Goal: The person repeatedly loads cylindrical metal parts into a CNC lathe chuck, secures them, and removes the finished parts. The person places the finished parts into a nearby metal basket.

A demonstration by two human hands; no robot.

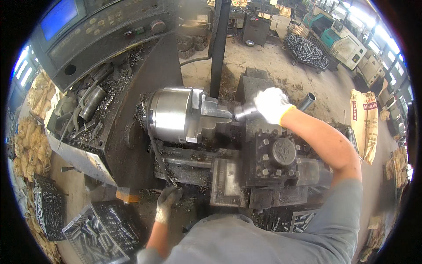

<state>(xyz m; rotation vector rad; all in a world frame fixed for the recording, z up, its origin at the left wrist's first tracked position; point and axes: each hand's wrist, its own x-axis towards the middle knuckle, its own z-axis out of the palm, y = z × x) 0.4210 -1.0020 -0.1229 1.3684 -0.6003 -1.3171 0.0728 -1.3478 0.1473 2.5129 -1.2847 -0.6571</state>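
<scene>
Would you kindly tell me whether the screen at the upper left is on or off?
On: the screen glows bright blue in its dark control panel.

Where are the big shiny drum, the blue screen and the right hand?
Shiny drum (170, 114): head view, its curved side.
Blue screen (59, 18): head view, its lit middle.
Right hand (273, 105): head view, middle of its white glove.

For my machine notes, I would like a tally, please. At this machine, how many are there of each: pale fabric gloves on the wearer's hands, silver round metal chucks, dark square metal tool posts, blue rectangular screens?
Pale fabric gloves: 2
Silver round metal chuck: 1
Dark square metal tool post: 1
Blue rectangular screen: 1
Total: 5
</scene>
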